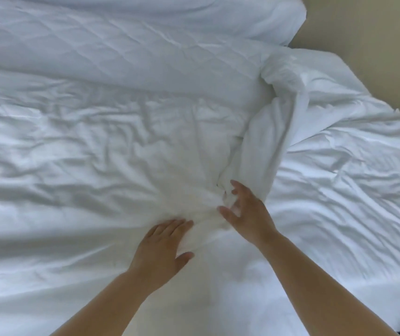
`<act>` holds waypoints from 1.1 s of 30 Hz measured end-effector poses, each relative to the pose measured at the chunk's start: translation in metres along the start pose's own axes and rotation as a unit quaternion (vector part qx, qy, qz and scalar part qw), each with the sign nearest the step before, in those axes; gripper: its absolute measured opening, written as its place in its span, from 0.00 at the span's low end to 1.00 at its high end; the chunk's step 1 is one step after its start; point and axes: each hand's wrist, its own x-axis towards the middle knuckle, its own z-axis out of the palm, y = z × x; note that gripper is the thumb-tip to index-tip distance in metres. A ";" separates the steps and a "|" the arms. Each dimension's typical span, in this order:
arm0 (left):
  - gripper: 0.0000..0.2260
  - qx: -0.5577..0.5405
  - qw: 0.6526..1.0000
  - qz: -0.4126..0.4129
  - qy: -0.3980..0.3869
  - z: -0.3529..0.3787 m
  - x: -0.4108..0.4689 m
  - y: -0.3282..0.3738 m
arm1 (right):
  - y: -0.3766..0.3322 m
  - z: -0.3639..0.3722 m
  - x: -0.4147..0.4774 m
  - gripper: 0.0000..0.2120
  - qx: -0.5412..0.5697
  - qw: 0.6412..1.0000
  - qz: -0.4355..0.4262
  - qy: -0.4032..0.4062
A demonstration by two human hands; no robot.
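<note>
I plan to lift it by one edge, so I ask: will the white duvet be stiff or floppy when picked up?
Probably floppy: the white duvet lies in soft wrinkles, and its turned-back edge slumps in a roll. Likely light for its size yet bulky, as the roll looks puffy. It may slide on the smooth sheet.

Beige wall (373, 30) — soft, even light.

Bare forearms (315, 282), bare left grip (162, 248), bare right grip (247, 212)
</note>
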 end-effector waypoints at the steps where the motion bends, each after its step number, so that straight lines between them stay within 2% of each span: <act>1: 0.24 -0.018 1.000 0.000 -0.015 0.002 0.006 0.006 | 0.000 -0.007 0.007 0.34 0.016 0.997 0.037 0.062; 4: 0.24 -0.043 0.998 -0.008 -0.033 0.012 0.016 0.023 | 0.003 -0.031 0.043 0.37 -0.036 0.975 0.146 0.161; 7: 0.22 -0.053 0.998 0.006 -0.041 0.030 0.015 0.034 | 0.008 -0.059 0.091 0.43 -0.025 0.965 0.207 0.157; 8: 0.26 -0.040 0.999 -0.007 -0.033 0.035 0.015 0.035 | 0.012 -0.065 0.106 0.44 -0.004 0.964 0.218 0.151; 10: 0.33 -0.015 0.999 -0.046 0.024 0.042 0.020 0.035 | 0.026 -0.071 0.132 0.44 0.045 0.958 0.239 0.153; 11: 0.33 -0.020 0.996 -0.069 0.048 0.045 0.022 0.037 | 0.037 -0.072 0.140 0.42 0.074 0.953 0.247 0.161; 13: 0.29 -0.024 0.990 -0.117 0.081 0.051 0.029 0.049 | 0.060 -0.070 0.144 0.36 0.140 0.946 0.235 0.176; 15: 0.24 -0.003 0.983 -0.146 0.111 0.052 0.041 0.066 | 0.083 -0.074 0.133 0.31 0.226 0.936 0.182 0.201; 17: 0.17 0.009 0.974 -0.159 0.160 0.045 0.054 0.088 | 0.110 -0.089 0.104 0.27 0.322 0.904 0.135 0.247; 19: 0.16 0.016 0.966 -0.155 0.205 0.039 0.057 0.107 | 0.142 -0.100 0.059 0.24 0.389 0.865 0.088 0.304; 21: 0.16 0.008 0.965 -0.151 0.215 0.038 0.051 0.117 | 0.175 -0.090 0.005 0.25 0.402 0.850 0.072 0.332; 22: 0.16 0.002 0.969 -0.151 0.197 0.041 0.045 0.120 | 0.192 -0.077 -0.017 0.27 0.400 0.856 0.081 0.317; 24: 0.18 -0.009 0.982 -0.145 0.121 0.046 0.037 0.123 | 0.216 -0.051 -0.046 0.32 0.405 0.871 0.142 0.238; 26: 0.16 -0.001 0.989 -0.120 0.086 0.055 0.044 0.131 | 0.231 -0.041 -0.050 0.36 0.367 0.891 0.185 0.192; 28: 0.21 0.010 0.994 -0.094 0.059 0.066 0.069 0.147 | 0.236 -0.059 -0.036 0.45 0.303 0.909 0.184 0.220; 31: 0.27 0.065 0.996 -0.043 0.031 0.089 0.122 0.174 | 0.228 -0.115 0.016 0.42 0.208 0.932 0.129 0.269; 33: 0.32 0.089 0.996 -0.026 -0.013 0.107 0.150 0.189 | 0.222 -0.143 0.068 0.41 0.110 0.962 0.103 0.230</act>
